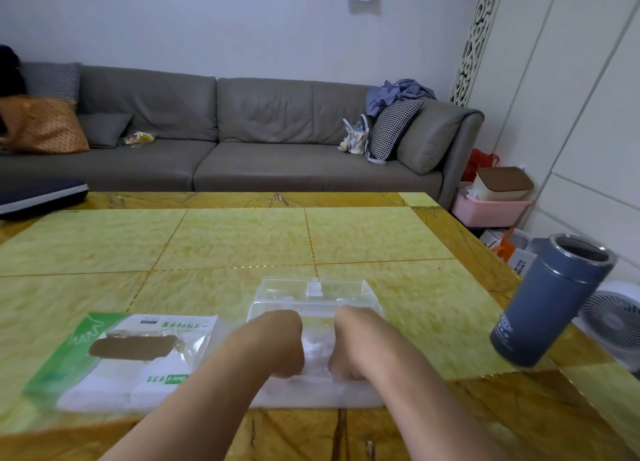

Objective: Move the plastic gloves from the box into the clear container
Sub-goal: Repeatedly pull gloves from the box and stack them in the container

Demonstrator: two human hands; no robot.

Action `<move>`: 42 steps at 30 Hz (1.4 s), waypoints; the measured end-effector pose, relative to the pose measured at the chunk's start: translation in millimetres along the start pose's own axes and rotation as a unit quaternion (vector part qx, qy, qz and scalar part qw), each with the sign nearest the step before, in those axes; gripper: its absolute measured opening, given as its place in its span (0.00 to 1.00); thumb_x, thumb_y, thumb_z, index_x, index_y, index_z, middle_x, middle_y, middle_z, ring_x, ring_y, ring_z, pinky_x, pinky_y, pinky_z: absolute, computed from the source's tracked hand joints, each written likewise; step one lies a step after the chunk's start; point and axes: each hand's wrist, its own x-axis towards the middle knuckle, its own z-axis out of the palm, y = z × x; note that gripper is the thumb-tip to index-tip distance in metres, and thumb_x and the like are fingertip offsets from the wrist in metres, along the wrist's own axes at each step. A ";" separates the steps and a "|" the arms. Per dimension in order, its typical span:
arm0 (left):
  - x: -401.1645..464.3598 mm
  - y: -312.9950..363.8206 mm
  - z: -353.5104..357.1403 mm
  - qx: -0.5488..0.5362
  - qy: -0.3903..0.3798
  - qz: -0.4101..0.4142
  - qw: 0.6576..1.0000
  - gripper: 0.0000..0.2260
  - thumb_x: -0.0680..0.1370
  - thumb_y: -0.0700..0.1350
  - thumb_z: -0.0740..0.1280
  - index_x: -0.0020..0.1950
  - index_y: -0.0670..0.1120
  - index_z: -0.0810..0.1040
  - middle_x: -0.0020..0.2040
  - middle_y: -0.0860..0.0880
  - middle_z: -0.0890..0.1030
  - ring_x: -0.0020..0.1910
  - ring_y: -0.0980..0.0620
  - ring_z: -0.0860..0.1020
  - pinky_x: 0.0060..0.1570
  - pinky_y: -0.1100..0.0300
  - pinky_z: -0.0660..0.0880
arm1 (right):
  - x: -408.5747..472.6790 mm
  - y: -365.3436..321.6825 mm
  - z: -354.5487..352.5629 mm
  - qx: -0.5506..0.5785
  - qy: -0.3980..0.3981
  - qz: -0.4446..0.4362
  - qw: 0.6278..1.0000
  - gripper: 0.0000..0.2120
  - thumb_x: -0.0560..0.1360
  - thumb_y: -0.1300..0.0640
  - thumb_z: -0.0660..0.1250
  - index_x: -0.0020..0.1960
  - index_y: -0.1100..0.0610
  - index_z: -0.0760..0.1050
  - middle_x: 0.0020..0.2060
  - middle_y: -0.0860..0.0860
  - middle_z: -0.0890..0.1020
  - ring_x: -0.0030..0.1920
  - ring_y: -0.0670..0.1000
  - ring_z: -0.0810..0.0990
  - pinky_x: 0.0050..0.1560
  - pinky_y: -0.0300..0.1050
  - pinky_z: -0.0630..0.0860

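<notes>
A clear plastic container [313, 292] sits on the table near the front edge, its lid open toward the far side. Inside it lies a whitish stack of plastic gloves [317, 351]. My left hand [277, 342] and my right hand [349, 346] are both bent down at the wrist into the container, on either side of the stack. Their fingers are hidden below the wrists, so the grip does not show. To the left lies the green-and-white glove box [117, 356], flat, torn open on top, with white gloves spilling from its near end.
A grey-blue steel thermos [550, 301] without a lid stands at the right edge of the yellow tiled table [242, 238]. A grey sofa with cushions runs behind the table. A small white fan and pink bins stand on the floor at right.
</notes>
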 end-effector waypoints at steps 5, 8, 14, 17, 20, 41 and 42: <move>-17.2 -15.4 -0.5 -0.054 0.031 0.033 0.998 0.11 0.82 0.41 0.61 0.42 0.50 0.63 0.43 0.53 0.71 0.41 0.51 0.71 0.37 0.62 0.66 | -18.0 5.8 -4.5 0.025 0.067 -0.025 0.997 0.07 0.76 0.62 0.65 0.39 0.56 0.72 0.36 0.51 0.73 0.30 0.52 0.70 0.30 0.44 0.66; -30.0 -23.2 -2.1 -0.077 0.069 0.067 0.992 0.07 0.79 0.36 0.58 0.51 0.48 0.69 0.50 0.50 0.77 0.44 0.51 0.76 0.41 0.58 0.75 | -39.1 2.6 -12.7 0.016 0.131 -0.043 0.990 0.09 0.77 0.66 0.61 0.39 0.57 0.70 0.37 0.52 0.74 0.31 0.53 0.71 0.28 0.43 0.65; -61.2 -69.6 -16.9 -0.246 0.274 0.049 0.928 0.09 0.83 0.44 0.60 0.57 0.56 0.77 0.49 0.58 0.80 0.42 0.59 0.80 0.42 0.58 0.81 | -52.5 -29.1 -6.9 0.070 0.272 -0.122 0.952 0.16 0.76 0.68 0.58 0.59 0.52 0.73 0.55 0.47 0.76 0.53 0.50 0.76 0.48 0.43 0.74; -61.2 -120.5 -13.5 -0.183 0.318 -0.070 0.928 0.07 0.82 0.44 0.59 0.48 0.52 0.75 0.41 0.54 0.80 0.36 0.53 0.79 0.34 0.56 0.78 | -53.0 -53.9 13.4 0.077 0.317 -0.251 0.911 0.16 0.79 0.63 0.60 0.65 0.50 0.70 0.59 0.44 0.72 0.60 0.48 0.72 0.57 0.41 0.73; -51.4 -162.6 6.4 -0.138 0.205 -0.086 0.965 0.12 0.85 0.49 0.60 0.41 0.56 0.74 0.39 0.57 0.78 0.37 0.56 0.78 0.36 0.60 0.75 | -48.3 -75.0 34.9 0.026 0.277 -0.364 0.889 0.13 0.83 0.56 0.59 0.66 0.52 0.71 0.64 0.45 0.71 0.69 0.48 0.67 0.76 0.48 0.64; -44.4 -190.5 15.8 -0.246 0.288 -0.068 0.923 0.09 0.76 0.45 0.71 0.37 0.46 0.85 0.33 0.51 0.85 0.29 0.57 0.79 0.31 0.60 0.78 | -33.5 -106.5 70.4 -0.086 0.210 -0.444 0.867 0.24 0.77 0.54 0.69 0.73 0.50 0.70 0.74 0.47 0.71 0.76 0.47 0.67 0.79 0.46 0.32; -49.2 -191.0 11.2 -0.273 0.324 -0.074 0.903 0.07 0.75 0.44 0.73 0.38 0.49 0.87 0.33 0.54 0.85 0.32 0.59 0.81 0.34 0.60 0.80 | -32.7 -106.0 70.8 -0.084 0.206 -0.448 0.866 0.24 0.78 0.54 0.68 0.73 0.50 0.70 0.74 0.47 0.70 0.76 0.47 0.66 0.79 0.45 0.30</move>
